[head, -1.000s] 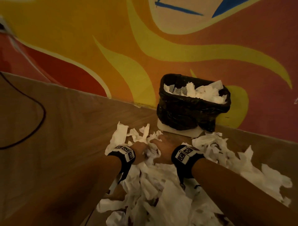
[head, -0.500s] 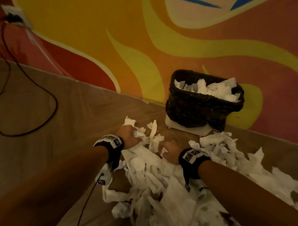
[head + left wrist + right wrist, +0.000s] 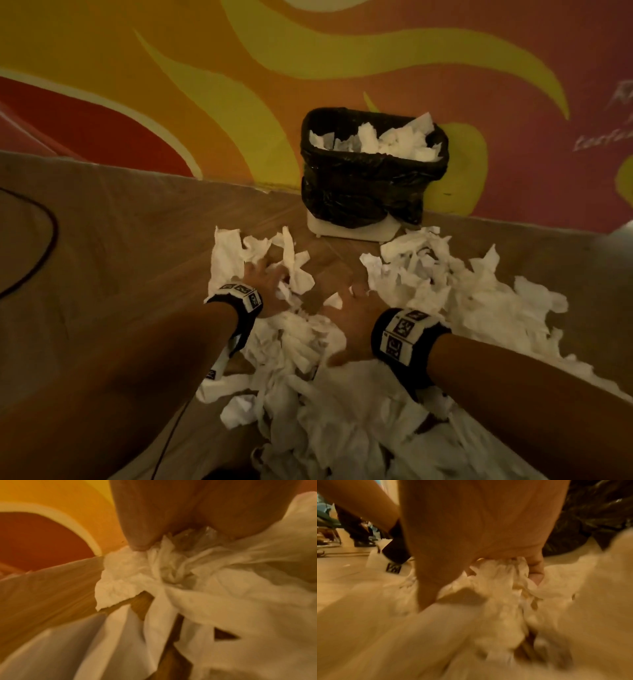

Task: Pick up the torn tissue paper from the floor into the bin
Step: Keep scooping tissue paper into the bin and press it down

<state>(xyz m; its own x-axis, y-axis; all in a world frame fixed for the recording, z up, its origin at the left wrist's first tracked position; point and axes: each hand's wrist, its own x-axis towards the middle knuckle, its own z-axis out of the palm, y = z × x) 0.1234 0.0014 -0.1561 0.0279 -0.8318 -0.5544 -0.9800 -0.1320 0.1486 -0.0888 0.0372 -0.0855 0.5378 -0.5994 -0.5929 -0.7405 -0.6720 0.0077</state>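
Torn white tissue paper (image 3: 308, 394) lies in a wide heap on the wooden floor in front of me. A black-lined bin (image 3: 370, 192) stands against the wall beyond it, with tissue (image 3: 394, 140) piled to its rim. My left hand (image 3: 269, 279) digs into the pile's far left edge. In the left wrist view its fingers (image 3: 137, 534) bunch tissue (image 3: 171, 574) together. My right hand (image 3: 352, 308) is down on the pile's middle. Its fingers (image 3: 536, 574) curl round a clump of tissue (image 3: 501, 581), with the thumb stretched out.
A painted orange, yellow and red wall (image 3: 239, 85) runs behind the bin. A black cable (image 3: 44, 253) loops on the floor at the far left. More tissue (image 3: 479, 308) spreads to the right. A patch of bare floor (image 3: 329, 270) shows between the hands and the bin.
Both hands were close together at the pile's far edge. The left hand moved out to the left and both now sink into the tissue, a little apart.
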